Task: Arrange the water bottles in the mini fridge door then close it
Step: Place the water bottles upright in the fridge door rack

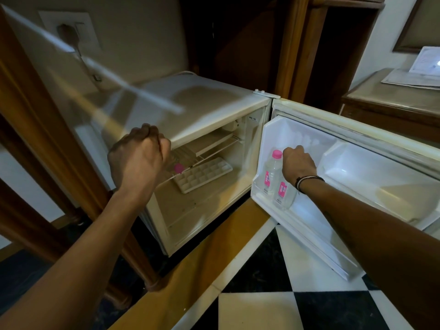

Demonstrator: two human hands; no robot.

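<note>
The white mini fridge (214,101) stands open, its door (357,177) swung out to the right. Two clear water bottles with pink labels stand side by side in the door's lower shelf. The left bottle (271,172) shows its pink cap. My right hand (297,163) is closed over the top of the right bottle (284,194), hiding its cap. My left hand (140,156) reaches into the fridge at the wire shelf, fingers curled around a third bottle (178,168), of which only the pink cap shows.
A white ice cube tray (202,175) lies on the fridge's wire shelf. A wooden frame post (59,148) rises left of the fridge. The floor has black and white tiles (273,294). A wooden side table with papers (404,91) stands behind the door.
</note>
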